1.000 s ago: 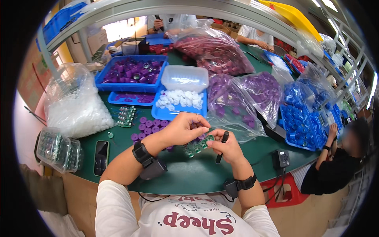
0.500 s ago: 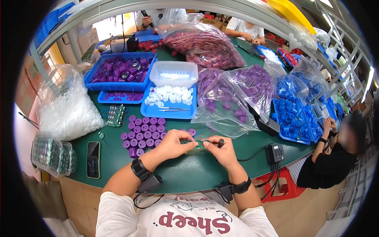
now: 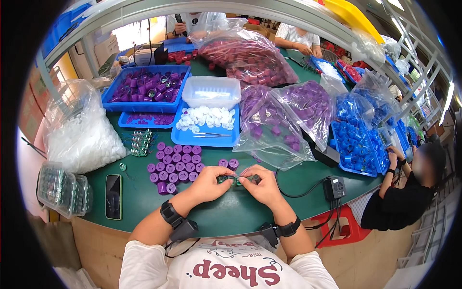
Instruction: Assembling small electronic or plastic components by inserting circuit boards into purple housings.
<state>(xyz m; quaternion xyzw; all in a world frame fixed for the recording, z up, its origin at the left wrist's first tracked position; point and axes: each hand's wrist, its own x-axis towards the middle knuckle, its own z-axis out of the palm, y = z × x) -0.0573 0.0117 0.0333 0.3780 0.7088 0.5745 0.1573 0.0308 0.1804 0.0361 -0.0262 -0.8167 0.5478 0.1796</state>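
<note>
In front of my chest, my left hand (image 3: 211, 185) and my right hand (image 3: 263, 187) meet with pinched fingertips. Between them is a small strip of green circuit boards (image 3: 237, 182) with thin wires, mostly covered by the fingers. A dark, rod-like tool end (image 3: 256, 178) shows at my right hand; its kind is unclear. Just beyond my left hand stand rows of purple round caps (image 3: 180, 166), with two more purple caps (image 3: 228, 163) past the fingertips. Farther left lies a bundle of green circuit boards (image 3: 141, 143) with wires.
Blue trays hold purple caps (image 3: 144, 86), white discs (image 3: 206, 117) with tweezers (image 3: 211, 135), and blue caps (image 3: 356, 149). Clear bags (image 3: 274, 120) lie at the back. A phone (image 3: 113, 196) and plastic boxes (image 3: 65, 190) are left; a black cabled box (image 3: 335, 187) and co-worker (image 3: 404, 192) right.
My hands have drawn closer together and moved slightly down, with the boards turned between the fingers. The two purple caps beyond them are more exposed. The co-worker's hands at right have shifted.
</note>
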